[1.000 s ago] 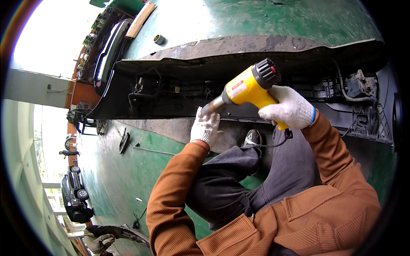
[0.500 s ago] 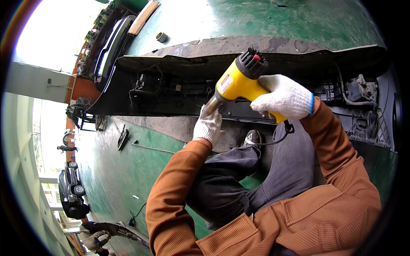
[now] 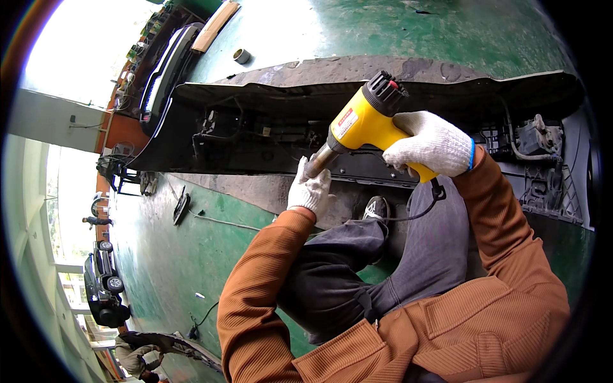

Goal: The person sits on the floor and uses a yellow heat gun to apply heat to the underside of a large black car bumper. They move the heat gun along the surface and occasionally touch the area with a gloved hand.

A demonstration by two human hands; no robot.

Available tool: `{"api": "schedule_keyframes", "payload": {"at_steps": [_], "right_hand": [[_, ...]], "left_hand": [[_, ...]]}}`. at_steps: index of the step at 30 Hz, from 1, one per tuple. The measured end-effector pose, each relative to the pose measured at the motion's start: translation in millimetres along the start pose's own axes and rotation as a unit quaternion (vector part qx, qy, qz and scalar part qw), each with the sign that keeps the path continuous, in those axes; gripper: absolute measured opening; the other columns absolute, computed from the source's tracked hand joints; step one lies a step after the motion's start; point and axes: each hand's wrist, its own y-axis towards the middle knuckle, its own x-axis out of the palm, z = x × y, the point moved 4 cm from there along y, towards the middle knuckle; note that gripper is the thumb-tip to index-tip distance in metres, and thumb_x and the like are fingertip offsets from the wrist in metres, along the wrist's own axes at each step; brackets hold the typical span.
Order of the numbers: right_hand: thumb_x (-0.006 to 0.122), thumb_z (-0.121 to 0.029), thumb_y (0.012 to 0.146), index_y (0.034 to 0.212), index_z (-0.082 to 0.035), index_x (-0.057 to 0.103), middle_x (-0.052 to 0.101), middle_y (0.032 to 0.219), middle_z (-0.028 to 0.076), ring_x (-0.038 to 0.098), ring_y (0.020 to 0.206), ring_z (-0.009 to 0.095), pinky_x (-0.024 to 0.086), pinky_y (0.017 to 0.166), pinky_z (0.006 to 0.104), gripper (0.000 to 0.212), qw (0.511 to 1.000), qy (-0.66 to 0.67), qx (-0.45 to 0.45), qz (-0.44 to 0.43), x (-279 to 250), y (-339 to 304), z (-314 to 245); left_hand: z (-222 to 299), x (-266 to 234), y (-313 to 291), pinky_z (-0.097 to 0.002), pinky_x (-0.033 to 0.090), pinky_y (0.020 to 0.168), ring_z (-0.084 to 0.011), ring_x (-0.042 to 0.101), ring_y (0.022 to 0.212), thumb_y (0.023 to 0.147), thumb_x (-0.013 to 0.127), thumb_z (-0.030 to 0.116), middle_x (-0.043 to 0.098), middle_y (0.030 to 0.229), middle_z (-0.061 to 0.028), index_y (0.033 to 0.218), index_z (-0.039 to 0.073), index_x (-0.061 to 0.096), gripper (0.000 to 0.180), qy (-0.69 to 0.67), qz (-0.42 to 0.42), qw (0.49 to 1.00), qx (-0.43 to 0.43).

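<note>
Green floor [image 3: 191, 255] all around. Black bumper [image 3: 255, 121] lying across at twelve o'clock, inner side up, wiring and brackets showing. Yellow heat gun [image 3: 364, 121] above it, centre, nozzle pointing toward seven o'clock; small red-and-white label on its side. Right hand [image 3: 431, 143], gloved, wrapped tight around the gun's grip. Left hand [image 3: 310, 188], gloved, fingers together, pressed on the bumper just beside the nozzle. Tape roll [image 3: 241, 56] at eleven o'clock, well apart.
</note>
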Motion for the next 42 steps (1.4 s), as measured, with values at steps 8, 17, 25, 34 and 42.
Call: {"api": "schedule_keyframes", "payload": {"at_steps": [8,17,25,34,42], "right_hand": [[0.074,-0.018,0.093,0.111,0.001,0.067,0.067,0.083,0.005,0.065,0.070,0.013,0.056,0.065,0.0290,0.027,0.995,0.081,0.035,0.053,-5.9,-12.6,36.4],[0.071,-0.017,0.093,0.118,0.002,0.063,0.069,0.089,0.008,0.067,0.072,0.013,0.057,0.065,0.0276,0.032,0.967,0.246,0.015,0.066,8.7,-25.1,100.5],[0.075,-0.016,0.090,0.125,0.007,0.062,0.071,0.091,0.010,0.069,0.074,0.016,0.059,0.068,0.0300,0.044,0.962,0.263,0.031,0.062,38.1,-21.8,115.9],[0.074,-0.019,0.085,0.122,0.007,0.062,0.071,0.089,0.011,0.068,0.069,0.016,0.058,0.065,0.0293,0.046,0.950,0.296,0.011,0.097,42.7,-19.3,122.9],[0.072,-0.015,0.087,0.119,0.005,0.064,0.072,0.088,0.009,0.068,0.068,0.013,0.056,0.063,0.0278,0.039,0.971,0.228,0.011,0.077,27.7,-24.0,91.4]], "left_hand": [[-7.8,-25.1,-3.4,-0.0558,0.017,0.134,-0.0351,0.029,0.163,0.101,0.065,0.056,0.047,0.168,-0.0140,0.159,0.011,0.054,0.074,-0.015,-0.013,0.999,-0.047],[-83.7,5.9,-17.2,-0.0457,0.044,0.119,-0.0322,0.054,0.144,0.104,0.067,0.040,0.061,0.153,-0.0175,0.149,0.004,0.061,0.058,-0.526,0.158,0.796,-0.253],[-74.0,-4.6,-29.5,-0.0488,0.041,0.118,-0.0323,0.050,0.147,0.112,0.053,0.055,0.054,0.160,-0.0132,0.158,0.006,0.050,0.067,-0.893,0.149,0.332,-0.265],[-73.5,7.5,-30.6,-0.0517,0.040,0.122,-0.0359,0.049,0.149,0.113,0.051,0.055,0.051,0.162,-0.0214,0.159,-0.001,0.045,0.072,-0.901,0.146,0.322,-0.252],[-86.3,22.8,-31.6,-0.0411,0.044,0.117,-0.0278,0.056,0.143,0.112,0.058,0.046,0.061,0.153,-0.0161,0.150,0.001,0.059,0.059,-0.778,0.163,0.532,-0.293]]}}
